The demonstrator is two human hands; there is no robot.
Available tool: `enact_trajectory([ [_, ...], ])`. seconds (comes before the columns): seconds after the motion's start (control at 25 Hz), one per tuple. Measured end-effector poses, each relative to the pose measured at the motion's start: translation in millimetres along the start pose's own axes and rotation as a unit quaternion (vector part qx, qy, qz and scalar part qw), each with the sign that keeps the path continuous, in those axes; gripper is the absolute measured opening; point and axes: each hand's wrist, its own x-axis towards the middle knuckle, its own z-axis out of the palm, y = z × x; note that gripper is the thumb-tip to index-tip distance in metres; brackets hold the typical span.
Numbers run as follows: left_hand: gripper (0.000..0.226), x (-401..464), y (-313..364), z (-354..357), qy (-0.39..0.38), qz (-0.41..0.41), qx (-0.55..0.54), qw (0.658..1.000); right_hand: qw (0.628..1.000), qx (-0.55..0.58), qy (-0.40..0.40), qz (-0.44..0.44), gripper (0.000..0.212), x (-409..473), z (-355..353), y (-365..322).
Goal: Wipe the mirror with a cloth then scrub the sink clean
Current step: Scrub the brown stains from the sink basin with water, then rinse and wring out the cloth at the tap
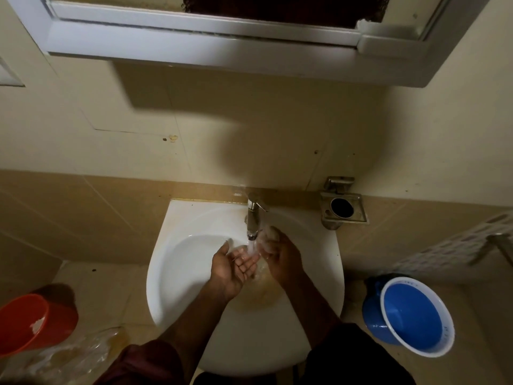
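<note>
Left hand: the left hand (233, 266) is cupped palm-up just below and in front of the tap (254, 218), fingers relaxed and spread, catching the running water (252, 247); it holds nothing.
Right hand: the right hand (280, 255) sits just right of the tap's spout, touching the stream. Its fingers look curled around something pale and wet, perhaps a scrub pad or a lump of soap, but the blur and the water make it impossible to tell what, or whether it is a true grip.
Sink: the white sink (177, 262) lies directly under the tap; brownish water pools near its drain, below the hands.
Mirror: the mirror (277, 6) hangs in a white frame well above the tap, only its lower edge in view.
Cloth: no cloth is visible near the tap or in either hand.
Soap dish: a metal soap dish (344, 211) is fixed to the wall just right of the tap.
Buckets: an orange bucket (33, 323) stands on the floor far left of the tap, a blue basin (413, 315) far right.
Progress: judging by the dirty water in the bowl and hands under the flow, the work appears to be at the sink stage, rinsing. Whether the mirror has been wiped cannot be judged. The brown residue suggests flushing the bowl is left.
</note>
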Motion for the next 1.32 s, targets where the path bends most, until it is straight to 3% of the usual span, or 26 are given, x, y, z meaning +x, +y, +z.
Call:
enact_trajectory([
  [0.08,0.043,1,1,0,-0.026,-0.002,-0.001,1.0,0.969,-0.188,0.081,-0.136,0.049,20,-54,6],
  [0.12,0.043,2,1,0,-0.036,-0.003,-0.002,0.999,0.92,-0.331,0.079,-0.194,0.053,24,-86,9],
  [0.2,0.047,3,0,-3,-0.041,-0.001,0.012,0.999,0.789,-0.554,-0.011,-0.264,0.065,35,-153,26],
  [0.24,0.049,4,0,-6,-0.038,-0.001,0.023,0.999,0.764,-0.587,-0.05,-0.262,0.068,32,-182,30],
  [0.36,0.05,4,8,-12,-0.024,0.007,0.041,0.999,0.752,-0.592,-0.113,-0.267,0.056,-6,-213,46],
  [0.44,0.041,0,16,-11,-0.007,0.024,0.06,0.998,0.802,-0.542,-0.119,-0.22,0.054,-42,-195,64],
  [0.48,0.031,-5,20,-7,-0.004,0.041,0.072,0.997,0.81,-0.54,-0.123,-0.193,0.052,-57,-176,76],
  [0.56,0.016,-14,26,4,0.037,0.176,0.183,0.966,0.794,-0.57,-0.118,-0.172,0.051,-75,-138,89],
  [0.6,0.019,-18,33,11,0.082,0.296,0.305,0.901,0.83,-0.534,-0.111,-0.118,0.049,-75,-118,81],
  [0.64,0.03,-22,41,21,0.114,0.419,0.45,0.781,0.896,-0.431,-0.102,-0.036,0.044,-72,-97,68],
  [0.68,0.044,-24,48,31,0.097,0.512,0.572,0.633,0.971,-0.224,-0.059,0.055,0.037,-67,-79,59],
  [0.72,0.055,-23,55,42,0.059,0.546,0.667,0.505,0.986,-0.032,-0.046,0.159,0.029,-60,-63,48],
  [0.76,0.059,-22,62,51,0.015,0.54,0.734,0.412,0.964,0.137,-0.034,0.225,0.025,-52,-52,41],
  [0.8,0.057,-20,67,57,-0.021,0.518,0.776,0.359,0.927,0.278,-0.022,0.251,0.022,-45,-43,36],
  [0.84,0.05,-19,72,60,-0.047,0.492,0.797,0.347,0.9,0.354,-0.012,0.255,0.021,-38,-38,34],
  [0.96,0.025,-19,96,63,-0.08,0.42,0.81,0.402,0.881,0.419,-0.019,0.217,0.019,-23,-28,19],
  [1.08,0.036,-23,106,62,-0.11,0.379,0.827,0.402,0.894,0.404,-0.035,0.191,0.022,-15,-24,8],
  [1.2,0.029,-28,104,64,-0.116,0.375,0.817,0.422,0.899,0.397,-0.023,0.182,0.013,-8,-18,-1],
  [1.32,0.033,-27,107,68,-0.12,0.391,0.82,0.399,0.897,0.399,-0.025,0.187,0.02,-6,-15,-12],
])
